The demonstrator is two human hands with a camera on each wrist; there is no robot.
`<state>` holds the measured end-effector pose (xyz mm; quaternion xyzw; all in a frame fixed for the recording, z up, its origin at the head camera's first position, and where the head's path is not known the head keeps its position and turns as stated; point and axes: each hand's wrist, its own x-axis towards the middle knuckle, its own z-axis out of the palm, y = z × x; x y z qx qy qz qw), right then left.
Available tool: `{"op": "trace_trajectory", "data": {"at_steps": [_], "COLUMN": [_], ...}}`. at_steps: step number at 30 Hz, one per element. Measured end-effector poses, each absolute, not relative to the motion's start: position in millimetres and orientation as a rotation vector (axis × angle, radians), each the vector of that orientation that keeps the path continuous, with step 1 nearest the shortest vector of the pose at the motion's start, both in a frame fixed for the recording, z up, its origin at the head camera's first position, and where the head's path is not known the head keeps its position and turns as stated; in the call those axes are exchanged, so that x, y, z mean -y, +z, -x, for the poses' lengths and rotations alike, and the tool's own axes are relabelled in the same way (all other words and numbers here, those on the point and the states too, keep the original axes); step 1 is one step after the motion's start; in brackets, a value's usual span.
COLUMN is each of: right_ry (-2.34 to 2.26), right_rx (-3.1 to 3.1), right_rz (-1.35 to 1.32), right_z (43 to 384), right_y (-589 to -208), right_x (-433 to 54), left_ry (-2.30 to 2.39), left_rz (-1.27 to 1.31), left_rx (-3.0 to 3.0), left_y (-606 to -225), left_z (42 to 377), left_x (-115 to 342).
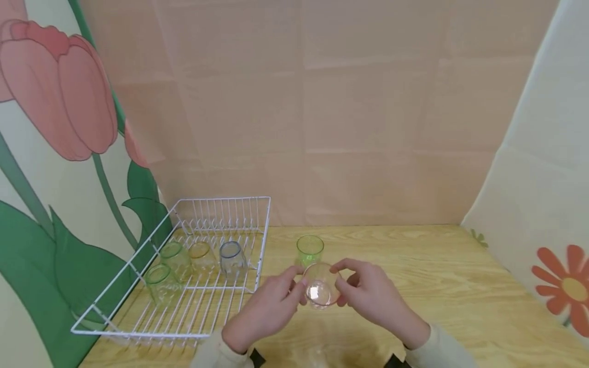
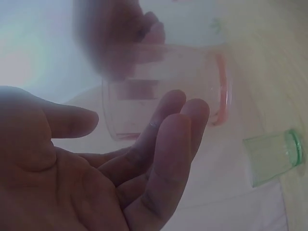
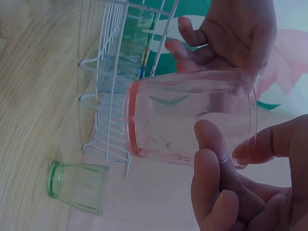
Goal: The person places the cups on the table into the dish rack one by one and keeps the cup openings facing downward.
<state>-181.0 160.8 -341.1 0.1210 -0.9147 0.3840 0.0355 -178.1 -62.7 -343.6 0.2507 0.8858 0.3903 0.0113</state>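
Before me, both hands are at a clear pink-tinted glass (image 1: pixel 320 284) with a reddish band, held over the table. My right hand (image 3: pixel 255 178) pinches it, thumb at its wider end and fingers along its side. On the glass's other side is my left hand (image 2: pixel 120 163), its thumb apart from the glass and its loosely bent fingers overlapping the wall in the left wrist view. Just behind, a green glass (image 1: pixel 310 249) stands on the table, partly hidden by the pink one in the head view.
To the left stands a white wire dish rack (image 1: pixel 264 225). In it sit several glasses, among them a blue-ringed glass (image 1: pixel 233 260), an amber-ringed glass (image 1: pixel 202 258) and a green-ringed glass (image 1: pixel 162 286). A wood-patterned table (image 1: pixel 460 296) lies beneath; a pinkish cloth (image 1: pixel 368 112) hangs behind.
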Motion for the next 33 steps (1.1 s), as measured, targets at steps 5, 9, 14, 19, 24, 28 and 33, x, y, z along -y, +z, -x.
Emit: {"op": "trace_trajectory", "data": {"at_steps": [5, 9, 14, 19, 24, 28, 33], "right_ry": [1.185, 1.271, 1.429, 1.522, 1.554, 1.581, 1.66], "right_rx": [2.806, 2.791, 2.731, 2.73, 2.758, 2.781, 2.805], "right_rz": [-0.389, -0.409, -0.455, -0.419, -0.362, -0.337, -0.321], "right_z": [179, 181, 186, 193, 197, 201, 205], "right_y": [-343, -345, -346, -348, -351, -353, -356], "right_x": [-159, -160, -162, -162, -164, -165, -168], "left_ry": [1.215, 1.234, 1.236, 1.258, 1.271, 1.268, 1.26], "left_rz": [-0.783, -0.78, -0.811, -0.874, -0.886, -0.905, -0.965], "left_rx": [-2.778, -2.786, -2.816, -2.809, -2.794, -2.803, -2.811], "left_y": [-349, -351, -351, -353, -354, -356, -358], "left_z": [180, 180, 180, 179, 178, 178, 178], "left_x": [62, 62, 62, 62, 62, 61, 61]}}
